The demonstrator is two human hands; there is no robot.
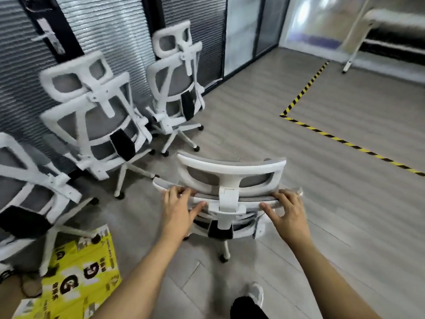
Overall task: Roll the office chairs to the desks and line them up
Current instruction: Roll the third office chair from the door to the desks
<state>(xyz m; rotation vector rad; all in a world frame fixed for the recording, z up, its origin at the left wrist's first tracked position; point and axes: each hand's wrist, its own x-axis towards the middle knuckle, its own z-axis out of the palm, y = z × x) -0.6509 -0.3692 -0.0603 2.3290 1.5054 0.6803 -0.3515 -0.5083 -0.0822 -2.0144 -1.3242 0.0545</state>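
A white office chair (230, 178) with grey mesh stands right in front of me, its back toward me. My left hand (180, 207) grips the top edge of its backrest on the left side. My right hand (287, 211) grips the same edge on the right side. Three more white mesh chairs stand along the left wall: one at the far end (177, 88), one in the middle (96, 125), one at the near left (30, 194). A white desk (377, 21) shows at the top right.
Black-and-yellow hazard tape (305, 88) marks a corner on the grey wood floor to the right. A yellow printed bag (80, 272) lies on the floor at lower left. Glass partitions with blinds (119, 31) line the left side. My shoe (255, 293) shows below.
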